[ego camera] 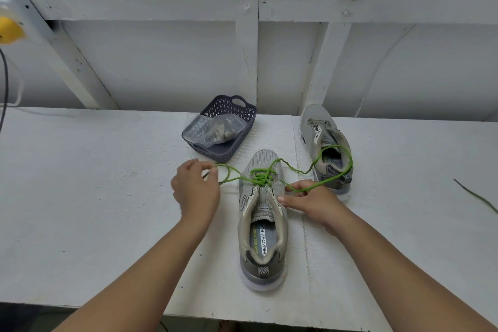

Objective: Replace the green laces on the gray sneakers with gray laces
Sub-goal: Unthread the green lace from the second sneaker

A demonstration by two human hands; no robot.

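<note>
A gray sneaker [262,221] lies in front of me, toe pointing away, with a green lace [260,174] still threaded through its lower eyelets. My left hand [195,191] pinches the lace's left end beside the shoe. My right hand [312,201] rests against the shoe's right side, and the lace's right strand runs over its fingers and loops across the second gray sneaker [324,147], which has no lace. Gray laces sit in a clear plastic bag [215,129] inside a dark basket [237,113].
The white table [94,197] ends at a front edge near me and meets a white framed wall behind. Another green lace [477,198] lies at the far right. A dark cable [5,83] hangs at the far left.
</note>
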